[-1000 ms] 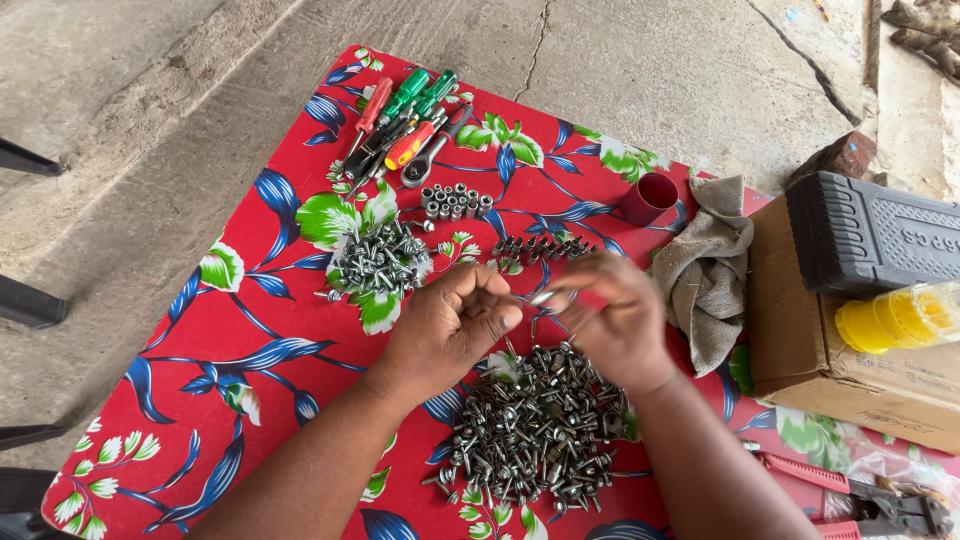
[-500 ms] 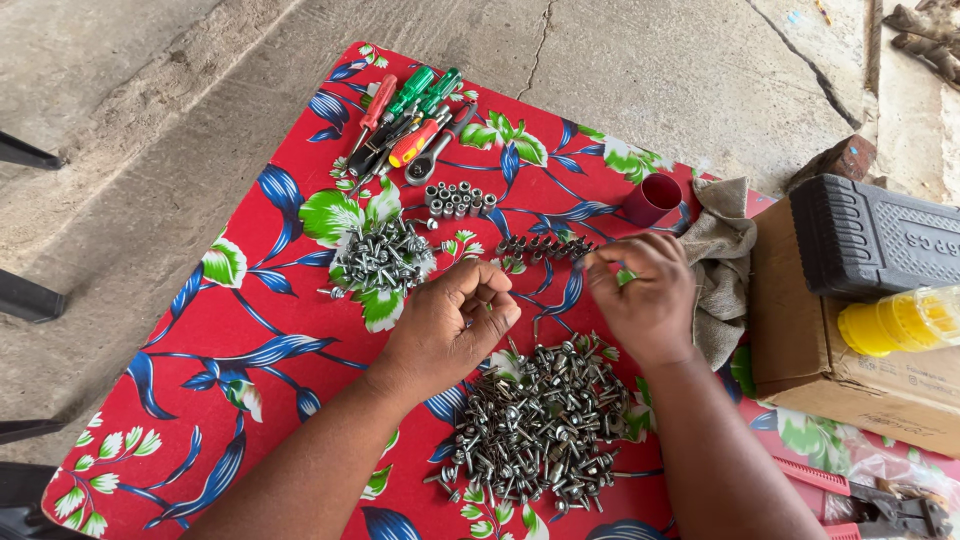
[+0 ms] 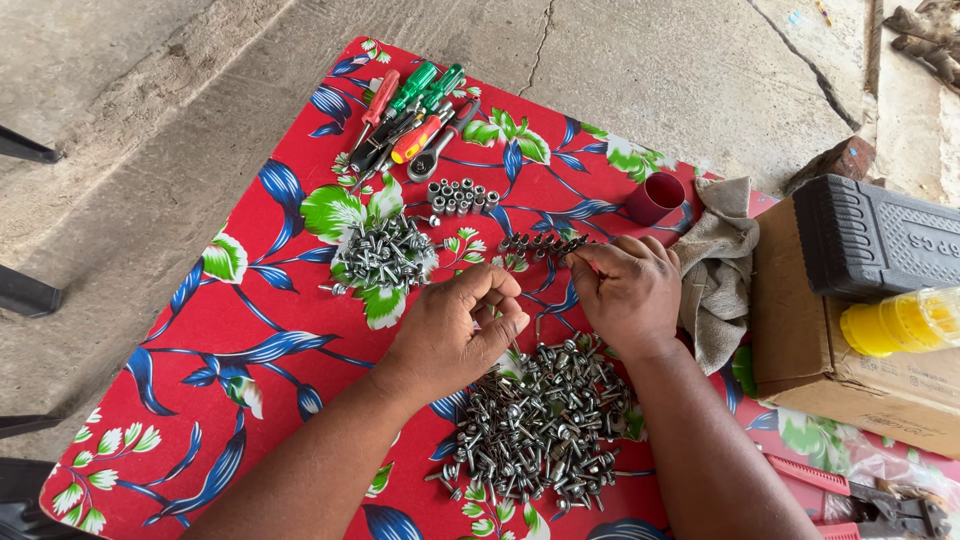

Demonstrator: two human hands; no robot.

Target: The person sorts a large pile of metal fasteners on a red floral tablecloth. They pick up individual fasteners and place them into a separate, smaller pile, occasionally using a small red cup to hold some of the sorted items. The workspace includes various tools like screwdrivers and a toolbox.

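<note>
From the head view, the big pile of small grey metal screws [image 3: 540, 425] lies on the red flowered cloth [image 3: 230, 330]. Just above this pile, the left hand [image 3: 455, 330] pinches one screw with fingers together. The right hand [image 3: 625, 290], fingers curled, touches the short row of dark screws [image 3: 540, 243]. I think the screws are light, stiff and slippery; best taken at the shank.
</note>
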